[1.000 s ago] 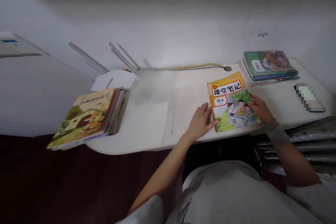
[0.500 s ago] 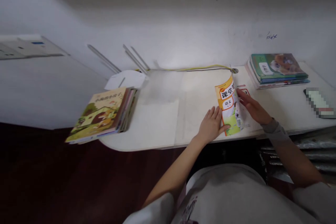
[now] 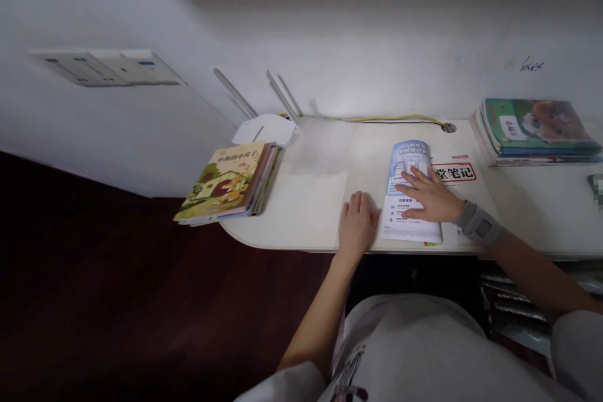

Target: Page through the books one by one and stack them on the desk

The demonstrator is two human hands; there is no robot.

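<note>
A thin workbook (image 3: 464, 207) lies at the desk's front edge, its white page with a red-framed title showing on the right. Over that page's left part lies a blue-and-white printed sheet (image 3: 409, 226). My right hand (image 3: 431, 195), with a grey band at the wrist, is spread flat across this sheet, fingers pointing left. Just left of the sheet, my left hand (image 3: 358, 223) rests palm down on the white surface, fingers stretched forward and holding nothing. A bit of green and yellow cover peeks out below the sheet.
A stack of picture books (image 3: 226, 182) overhangs the desk's (image 3: 301, 213) left end, before a white router (image 3: 264, 130) with upright antennas. More books (image 3: 537, 129) are piled at the right, near a partly visible phone (image 3: 597, 188). A yellow cable (image 3: 391, 118) runs along the wall.
The yellow illustrated cover has turned out of sight and the blue-and-white sheet now shows. My right hand has flattened onto it; my left hand has let go and moved left. The view has shifted.
</note>
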